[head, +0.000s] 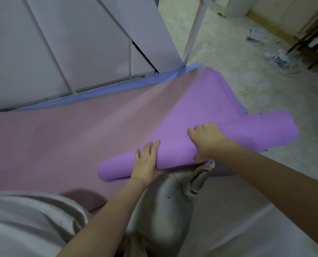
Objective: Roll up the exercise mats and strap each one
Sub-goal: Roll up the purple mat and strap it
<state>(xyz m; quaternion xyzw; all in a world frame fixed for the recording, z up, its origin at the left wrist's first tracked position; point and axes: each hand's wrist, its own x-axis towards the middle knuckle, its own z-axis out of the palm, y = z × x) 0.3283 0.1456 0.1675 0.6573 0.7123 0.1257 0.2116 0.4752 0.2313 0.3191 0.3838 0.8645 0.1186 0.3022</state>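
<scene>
The left hand (147,160) presses flat, fingers a little spread, on the started roll of the purple mat (200,101), pinning it against springing open. The right hand (206,140) curls over the roll (probably tightening it). The roll lies on a pink mat (61,136).

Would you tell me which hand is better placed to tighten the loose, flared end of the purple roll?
Probably the right hand: it grips the purple mat beside the flared end, while the left hand lies flat near the tighter end.
</scene>
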